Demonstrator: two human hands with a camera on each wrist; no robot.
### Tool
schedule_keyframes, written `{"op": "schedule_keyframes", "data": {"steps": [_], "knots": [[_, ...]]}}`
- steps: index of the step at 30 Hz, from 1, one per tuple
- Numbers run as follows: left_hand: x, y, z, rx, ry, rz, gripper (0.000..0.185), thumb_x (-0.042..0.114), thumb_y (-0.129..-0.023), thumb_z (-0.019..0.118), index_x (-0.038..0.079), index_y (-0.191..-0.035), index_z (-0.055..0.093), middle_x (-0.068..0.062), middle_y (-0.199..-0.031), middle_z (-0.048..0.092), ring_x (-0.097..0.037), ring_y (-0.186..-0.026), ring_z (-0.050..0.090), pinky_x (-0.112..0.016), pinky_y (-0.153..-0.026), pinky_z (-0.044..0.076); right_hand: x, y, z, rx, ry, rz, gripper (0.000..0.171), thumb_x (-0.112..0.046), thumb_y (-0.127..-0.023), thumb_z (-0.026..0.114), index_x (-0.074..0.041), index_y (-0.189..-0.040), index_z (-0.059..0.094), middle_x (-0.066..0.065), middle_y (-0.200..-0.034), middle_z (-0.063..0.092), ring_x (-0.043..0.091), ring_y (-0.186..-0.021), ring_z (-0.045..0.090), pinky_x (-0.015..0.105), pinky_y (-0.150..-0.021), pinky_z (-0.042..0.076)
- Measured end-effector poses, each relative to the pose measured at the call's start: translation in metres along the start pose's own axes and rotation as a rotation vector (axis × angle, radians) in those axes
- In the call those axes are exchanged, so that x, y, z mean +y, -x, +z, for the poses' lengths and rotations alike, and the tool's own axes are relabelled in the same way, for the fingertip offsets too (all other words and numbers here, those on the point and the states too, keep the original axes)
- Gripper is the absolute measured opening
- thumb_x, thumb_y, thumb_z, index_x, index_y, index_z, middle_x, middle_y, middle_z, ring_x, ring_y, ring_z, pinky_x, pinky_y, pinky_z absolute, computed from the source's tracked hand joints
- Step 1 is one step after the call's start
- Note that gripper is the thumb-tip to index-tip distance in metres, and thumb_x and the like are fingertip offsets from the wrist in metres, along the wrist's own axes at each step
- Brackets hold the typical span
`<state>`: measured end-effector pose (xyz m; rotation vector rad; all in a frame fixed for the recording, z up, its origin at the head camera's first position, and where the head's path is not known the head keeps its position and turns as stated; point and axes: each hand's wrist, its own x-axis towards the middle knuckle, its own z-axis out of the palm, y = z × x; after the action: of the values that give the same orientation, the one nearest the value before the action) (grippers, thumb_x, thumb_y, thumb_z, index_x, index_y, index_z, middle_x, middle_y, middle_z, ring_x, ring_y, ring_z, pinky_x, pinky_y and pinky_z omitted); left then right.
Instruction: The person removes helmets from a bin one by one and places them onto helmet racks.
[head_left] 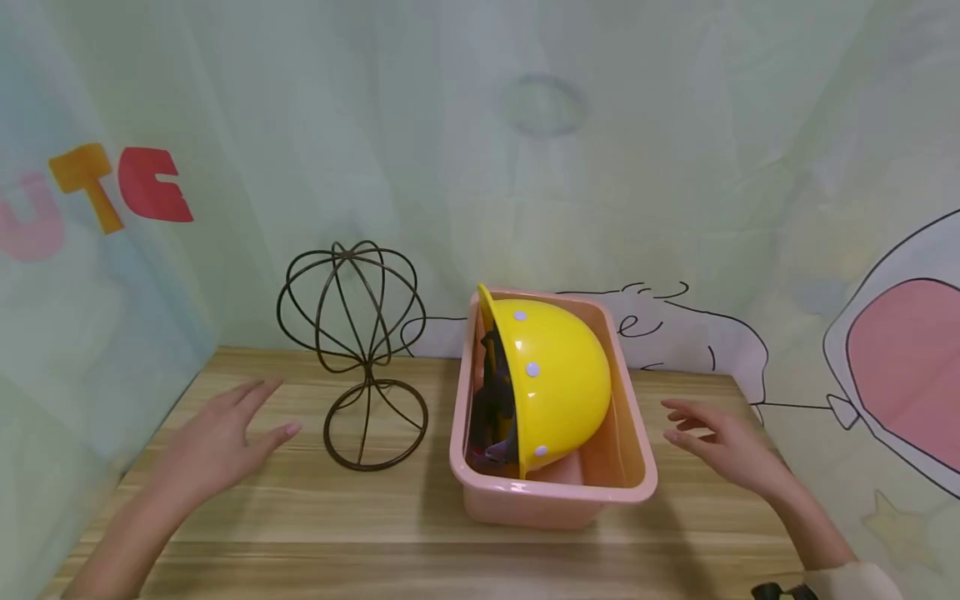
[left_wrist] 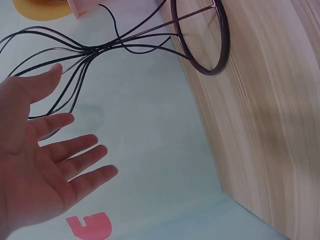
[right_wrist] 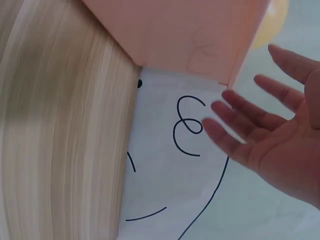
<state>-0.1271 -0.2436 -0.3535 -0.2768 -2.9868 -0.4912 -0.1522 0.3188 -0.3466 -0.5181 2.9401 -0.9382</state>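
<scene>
A yellow hard hat [head_left: 566, 375] lies on its side in a pink plastic bin [head_left: 555, 496], its dark inner straps facing left. Left of the bin stands a dark wire stand [head_left: 367, 367] with a globe-shaped top and a round ring base. My left hand [head_left: 217, 442] hovers left of the stand, fingers spread, touching nothing; the left wrist view shows its palm and the stand [left_wrist: 100, 49] beyond. To the right of the bin, my right hand [head_left: 723, 446] is held in the air with loosely bent fingers, apart from the bin wall [right_wrist: 185, 35].
The wood-grain table [head_left: 337, 533] carries the stand and bin. A pale printed cloth [head_left: 465, 150] hangs behind and at both sides, with colored letters at left and a pink balloon drawing at right. A small dark object [head_left: 783, 591] shows at the right sleeve.
</scene>
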Motion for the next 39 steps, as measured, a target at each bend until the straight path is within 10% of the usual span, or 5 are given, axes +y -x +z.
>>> {"op": "schedule_keyframes", "data": {"steps": [5,19,39], "knots": [[0.008,0.005,0.001,-0.013,0.059,0.02,0.069,0.046,-0.09,0.057,-0.005,-0.134,0.041,-0.035,-0.128,0.044,-0.055,-0.113,0.04,-0.068,-0.09,0.034,-0.006,-0.005,0.002,-0.09,-0.137,-0.054,0.039,-0.019,-0.091,0.062,-0.004,-0.126,0.055,0.013,-0.118,0.059,0.014,-0.095,0.058,0.023,-0.078,0.052],[0.039,0.007,0.007,-0.001,0.235,0.116,0.057,0.032,-0.087,0.065,-0.004,-0.129,0.049,-0.025,-0.124,0.054,-0.042,-0.103,0.056,-0.052,-0.078,0.051,-0.017,-0.011,0.01,-0.166,-0.207,-0.013,0.043,-0.021,-0.087,0.066,-0.006,-0.126,0.055,0.013,-0.121,0.056,0.029,-0.101,0.054,0.028,-0.08,0.051],[0.102,-0.026,0.011,-0.058,0.519,0.265,0.049,0.018,-0.088,0.066,0.002,-0.13,0.047,-0.01,-0.106,0.06,-0.024,-0.093,0.059,-0.032,-0.072,0.054,-0.017,-0.011,0.012,-0.18,-0.246,0.001,0.044,-0.022,-0.086,0.068,-0.007,-0.126,0.056,0.012,-0.122,0.056,0.032,-0.106,0.05,0.042,-0.085,0.05]]}}
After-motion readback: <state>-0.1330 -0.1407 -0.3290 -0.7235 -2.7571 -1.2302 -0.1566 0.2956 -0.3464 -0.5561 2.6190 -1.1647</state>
